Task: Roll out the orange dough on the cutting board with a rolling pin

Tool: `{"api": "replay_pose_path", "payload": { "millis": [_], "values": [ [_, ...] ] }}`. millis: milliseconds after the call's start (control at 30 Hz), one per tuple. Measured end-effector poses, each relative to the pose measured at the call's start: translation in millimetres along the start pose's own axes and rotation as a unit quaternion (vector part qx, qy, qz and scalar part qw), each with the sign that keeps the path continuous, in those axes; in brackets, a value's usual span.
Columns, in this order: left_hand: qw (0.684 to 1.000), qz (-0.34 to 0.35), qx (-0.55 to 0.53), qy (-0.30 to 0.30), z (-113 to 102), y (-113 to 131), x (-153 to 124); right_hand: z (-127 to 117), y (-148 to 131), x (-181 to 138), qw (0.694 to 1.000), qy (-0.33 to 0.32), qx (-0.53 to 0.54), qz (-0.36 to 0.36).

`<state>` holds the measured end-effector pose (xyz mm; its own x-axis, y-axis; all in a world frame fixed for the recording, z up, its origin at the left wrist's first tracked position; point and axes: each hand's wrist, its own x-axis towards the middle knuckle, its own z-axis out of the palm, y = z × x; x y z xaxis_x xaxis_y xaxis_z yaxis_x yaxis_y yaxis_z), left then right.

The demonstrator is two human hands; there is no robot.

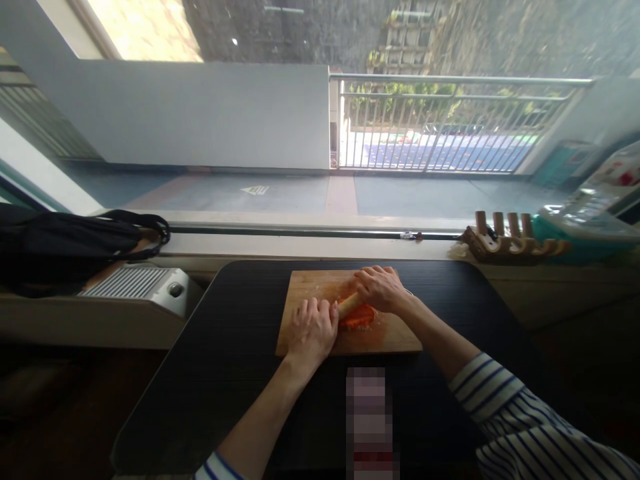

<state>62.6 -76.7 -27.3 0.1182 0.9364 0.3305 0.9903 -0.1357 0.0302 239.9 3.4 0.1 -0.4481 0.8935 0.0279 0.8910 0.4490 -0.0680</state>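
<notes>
Orange pulp (359, 317): mid cutting board (310, 283), dark tabletop (240, 333).
Right hand (383, 288): fingers closed round tan stick-like tool (349, 304), over pulp.
Left hand (313, 328): fingers curled at tool end, grip unclear.
Likely risk: tool skids on wet pulp, strikes left knuckles.

Daylight poured through the window (320, 133), overexposing the upper left, while the dark bench (225, 373) sat dim. Wide-angle distortion bent the edges; a pixelated patch (369, 420) blurred the foreground.
</notes>
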Motion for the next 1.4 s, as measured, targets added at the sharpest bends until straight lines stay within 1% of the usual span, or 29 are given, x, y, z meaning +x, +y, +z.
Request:
{"api": "replay_pose_path", "payload": {
  "millis": [133,367,533,633,733,1000,1167,1300,1400],
  "values": [
    [0.999,-0.004,-0.007,0.035,5.6,2.1,-1.6,0.7,-0.9,6.3,1.000,-0.023,0.000,-0.018],
    [0.997,-0.037,-0.020,0.065,18.1,-3.7,4.5,9.1,-0.8,24.7,0.999,-0.049,0.003,0.000],
    [0.997,-0.048,-0.018,0.055,20.5,-14.1,16.3,16.8,-4.3,38.2,0.998,-0.054,0.012,0.030],
    [0.997,-0.057,-0.016,0.045,22.2,-17.8,18.5,19.1,-6.0,41.0,0.998,-0.048,0.009,0.034],
    [0.998,-0.046,-0.018,0.033,23.3,-18.3,16.0,19.3,-5.6,35.4,0.999,-0.041,0.012,0.027],
    [0.999,-0.012,-0.029,-0.027,21.4,-15.6,8.2,16.5,-6.0,3.3,0.999,-0.003,0.002,0.037],
    [0.998,0.001,-0.034,-0.054,16.4,-14.0,5.9,20.1,-8.0,-11.6,0.998,0.029,-0.001,0.056],
    [0.996,0.017,-0.047,-0.078,11.5,-12.6,3.3,22.9,-8.6,-23.5,0.997,0.042,0.008,0.058],
    [0.995,0.036,-0.050,-0.082,8.5,-10.1,-1.4,24.9,-9.8,-34.5,0.996,0.051,0.012,0.066]
  ]
}}
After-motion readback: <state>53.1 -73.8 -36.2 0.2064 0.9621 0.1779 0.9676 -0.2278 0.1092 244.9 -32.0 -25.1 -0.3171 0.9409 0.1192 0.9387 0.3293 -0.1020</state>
